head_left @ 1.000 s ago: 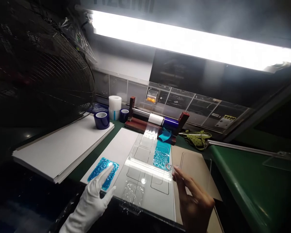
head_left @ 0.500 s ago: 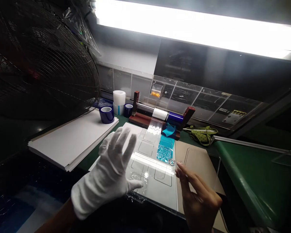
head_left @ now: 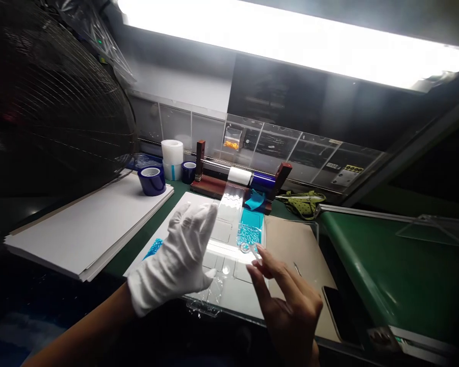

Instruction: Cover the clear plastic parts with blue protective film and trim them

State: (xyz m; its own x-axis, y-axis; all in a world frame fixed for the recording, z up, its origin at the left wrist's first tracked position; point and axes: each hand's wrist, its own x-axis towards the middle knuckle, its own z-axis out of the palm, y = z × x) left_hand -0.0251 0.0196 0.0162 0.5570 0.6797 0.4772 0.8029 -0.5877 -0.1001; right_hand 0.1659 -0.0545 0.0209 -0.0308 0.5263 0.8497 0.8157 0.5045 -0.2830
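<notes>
My left hand [head_left: 179,255], in a white glove, is raised over the white sheet [head_left: 245,302] with its thumb apart and nothing seen in its grasp. My bare right hand [head_left: 286,295] has thumb and index finger spread a little, near a small clear piece [head_left: 247,248]; whether the fingers touch it is hard to make out. That piece lies at the lower edge of a teal film [head_left: 252,221]. Clear film [head_left: 230,201] runs down from a white roll [head_left: 240,175] on a red-brown stand [head_left: 211,189]. Blue beaded material [head_left: 153,248] shows left of the glove.
A stack of white sheets [head_left: 87,229] carries a blue tape roll [head_left: 152,182] at the left, beside a large fan [head_left: 61,102]. Right are brown board [head_left: 290,239], a phone [head_left: 338,313] and a green belt surface [head_left: 393,265].
The view has shifted right, uncovering the blue beaded material and the phone. The fingers of my right hand have parted from their pinch. My left hand has turned slightly, its fingers closer together.
</notes>
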